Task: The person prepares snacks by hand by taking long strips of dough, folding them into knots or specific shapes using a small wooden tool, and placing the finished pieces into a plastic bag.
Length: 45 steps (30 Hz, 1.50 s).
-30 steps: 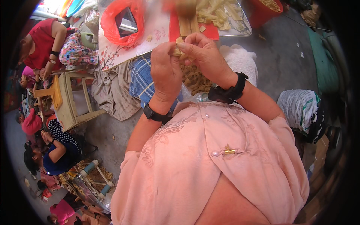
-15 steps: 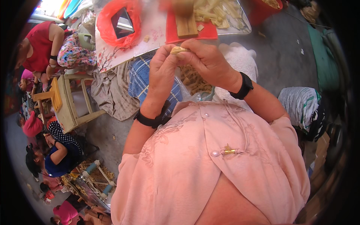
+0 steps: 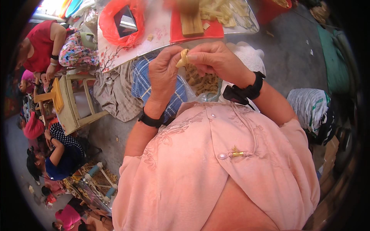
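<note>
Out in front of my chest, both hands meet at a small pale yellow strip [image 3: 182,57], looped into what looks like a knot. My left hand [image 3: 163,71] pinches its lower end between thumb and fingers. From the other side my right hand [image 3: 221,63] grips the upper part with thumb and forefinger. Below the hands, an open clear bag [image 3: 189,91] holds many similar tan knotted pieces [image 3: 206,84]. On the table beyond lie flat pale yellow strips [image 3: 217,13] and a wooden block [image 3: 192,26] on a red sheet [image 3: 214,34].
The flower-printed table [image 3: 160,40] carries a red plastic bag [image 3: 109,32] with a dark-screened device [image 3: 125,24]. A blue checked cloth [image 3: 142,79] covers my lap. At left stand a wooden stool [image 3: 73,104] and several seated people; at right lies a white sack [image 3: 306,106].
The strip has turned from lying sideways to an upright loop. My right hand has rotated and shifted slightly right and down; my left hand has tilted around the strip's lower end.
</note>
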Tool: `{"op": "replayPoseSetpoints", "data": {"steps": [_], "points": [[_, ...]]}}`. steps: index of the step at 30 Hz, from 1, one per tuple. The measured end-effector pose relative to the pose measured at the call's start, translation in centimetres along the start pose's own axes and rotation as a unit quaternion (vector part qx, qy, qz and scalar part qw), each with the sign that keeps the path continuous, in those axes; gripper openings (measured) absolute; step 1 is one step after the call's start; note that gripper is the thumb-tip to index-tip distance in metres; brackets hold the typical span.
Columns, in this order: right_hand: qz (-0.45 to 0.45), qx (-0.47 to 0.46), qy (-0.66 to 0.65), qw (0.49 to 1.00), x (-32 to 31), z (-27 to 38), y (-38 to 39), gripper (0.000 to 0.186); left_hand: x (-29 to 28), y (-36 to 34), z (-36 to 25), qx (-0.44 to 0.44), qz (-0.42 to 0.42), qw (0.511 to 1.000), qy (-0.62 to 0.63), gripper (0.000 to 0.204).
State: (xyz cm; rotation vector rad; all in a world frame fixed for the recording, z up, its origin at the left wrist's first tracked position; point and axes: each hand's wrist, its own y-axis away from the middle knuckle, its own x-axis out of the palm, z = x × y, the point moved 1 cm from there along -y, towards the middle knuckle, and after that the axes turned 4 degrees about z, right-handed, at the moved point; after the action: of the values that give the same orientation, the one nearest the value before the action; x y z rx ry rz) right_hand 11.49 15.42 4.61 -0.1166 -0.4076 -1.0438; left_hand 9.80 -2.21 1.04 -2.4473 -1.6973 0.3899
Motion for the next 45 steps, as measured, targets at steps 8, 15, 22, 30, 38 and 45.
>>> {"op": "replayPoseSetpoints", "data": {"steps": [8, 15, 22, 30, 38, 45], "points": [[-0.119, 0.008, 0.018, 0.993, -1.3, -1.0, -0.6, 0.023, 1.8, -0.2, -2.4, -0.090, -0.006, 0.992, 0.086, 0.018], [-0.100, -0.030, -0.048, 0.993, -3.2, -0.7, -0.7, 0.020, 0.8, -0.7, -3.5, -0.052, -0.045, 0.997, 0.045, 0.011], [-0.076, 0.003, -0.034, 0.997, -3.3, -1.1, -0.9, 0.021, -2.1, 0.2, -4.4, -0.181, 0.018, 0.980, 0.080, 0.012], [-0.077, -0.051, 0.072, 0.993, -2.1, -2.0, -1.6, 0.018, 0.0, -0.4, -3.7, 0.064, 0.016, 0.948, -0.313, 0.038], [-0.127, 0.034, -0.061, 0.989, -2.0, -1.9, -1.5, 0.018, -1.2, -1.6, -0.1, -0.239, 0.077, 0.940, 0.231, 0.010], [-0.163, -0.106, 0.038, 0.980, -1.4, -0.2, -1.8, 0.014, -0.5, -4.2, 0.6, -0.024, 0.005, 0.999, 0.021, 0.014]]}}
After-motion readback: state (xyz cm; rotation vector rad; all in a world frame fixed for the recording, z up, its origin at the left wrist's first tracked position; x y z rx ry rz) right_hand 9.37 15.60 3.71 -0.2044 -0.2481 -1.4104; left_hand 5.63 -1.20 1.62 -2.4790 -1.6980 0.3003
